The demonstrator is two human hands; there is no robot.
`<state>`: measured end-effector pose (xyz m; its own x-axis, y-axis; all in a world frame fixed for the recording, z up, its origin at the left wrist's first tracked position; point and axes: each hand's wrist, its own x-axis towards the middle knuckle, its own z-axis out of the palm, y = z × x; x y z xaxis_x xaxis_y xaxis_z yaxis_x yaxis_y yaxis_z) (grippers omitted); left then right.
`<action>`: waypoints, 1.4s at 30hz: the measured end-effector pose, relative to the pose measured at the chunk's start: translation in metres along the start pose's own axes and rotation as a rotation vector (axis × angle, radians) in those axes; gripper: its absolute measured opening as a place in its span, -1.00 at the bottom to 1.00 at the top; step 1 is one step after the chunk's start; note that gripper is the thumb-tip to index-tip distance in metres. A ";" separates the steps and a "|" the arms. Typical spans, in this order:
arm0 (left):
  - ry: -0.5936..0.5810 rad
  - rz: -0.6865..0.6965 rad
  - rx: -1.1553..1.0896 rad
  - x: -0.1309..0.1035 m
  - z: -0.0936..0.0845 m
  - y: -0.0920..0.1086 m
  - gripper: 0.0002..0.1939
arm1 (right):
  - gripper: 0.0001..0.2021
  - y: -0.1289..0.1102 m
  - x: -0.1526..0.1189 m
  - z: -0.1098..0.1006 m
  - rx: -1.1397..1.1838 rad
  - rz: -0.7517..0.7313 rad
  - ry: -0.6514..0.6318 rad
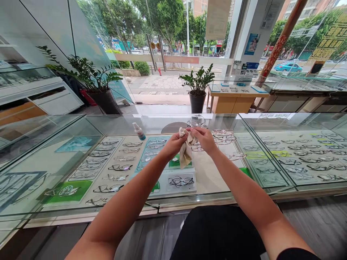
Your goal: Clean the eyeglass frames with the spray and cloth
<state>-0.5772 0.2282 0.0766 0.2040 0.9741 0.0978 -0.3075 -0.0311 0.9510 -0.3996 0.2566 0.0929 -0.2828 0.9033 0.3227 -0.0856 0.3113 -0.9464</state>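
Observation:
A crumpled beige cloth [185,153] hangs between my hands above the glass display counter [211,180]. My left hand [175,144] is closed on the cloth from the left. On the other side, my right hand [204,139] pinches the cloth's upper right part with its fingertips. Whether something small is wrapped in the cloth cannot be made out. A white spray bottle [139,131] with a blue lower part is on the counter to the left of my hands. Just beyond them are wire-framed glasses [197,121]. Below the hands, dark glasses [181,181] lie on a white box.
Rows of spectacles [120,167] fill the case on the left, and more frames [306,151] lie in the right case. Beyond the counter are two potted plants [197,101], a wooden display table [234,101] and glass doors. The counter's front edge runs before my body.

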 end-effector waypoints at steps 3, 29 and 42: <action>-0.021 0.001 0.001 -0.002 0.004 0.006 -0.42 | -0.46 0.000 0.000 0.000 0.006 0.003 -0.013; 0.218 0.143 0.125 0.007 0.001 -0.008 -0.31 | -0.68 -0.002 -0.002 0.007 0.040 -0.110 0.184; 0.792 0.209 0.373 0.022 -0.041 -0.013 -0.61 | -0.72 -0.007 0.005 -0.009 0.206 -0.045 0.272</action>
<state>-0.6069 0.2589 0.0539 -0.5652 0.8052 0.1795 0.0829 -0.1610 0.9835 -0.3921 0.2616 0.1017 -0.0113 0.9445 0.3285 -0.2914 0.3111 -0.9046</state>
